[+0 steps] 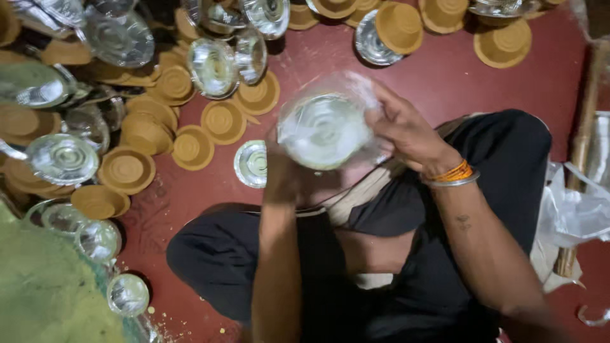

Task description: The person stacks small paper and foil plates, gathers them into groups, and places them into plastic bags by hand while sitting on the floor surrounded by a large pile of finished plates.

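**A:** What is lying over at nine o'clock?

**B:** A heap of paper bowls [127, 169] is spreading across the red floor [438, 82] from nine round to twelve o'clock, some showing brown undersides, others their silver lining [62, 157]. A green mound [44, 292] is sitting at seven o'clock, with a few small silver bowls [128, 294] just beside it.

**B:** One lone silver bowl [252, 164] is resting on the floor near the centre, just beside the left wrist.

**A:** And the hands?

**B:** The left hand [283, 168] is gripping the lower left edge of a stack of silver bowls in a clear bag [325, 130], fingers closed on it from below. The stack is being held up at the centre, above the lap, its shiny face turning toward the camera.

**A:** The other one?

**B:** The right hand [406, 130] is clamping the same stack from two o'clock, fingers curling over the plastic at its rim. An orange thread and a metal bangle [452, 176] are circling that wrist.

**A:** Farther right?

**B:** Crumpled clear plastic [572, 209] is lying at three o'clock, touching a wooden stick [581, 140].
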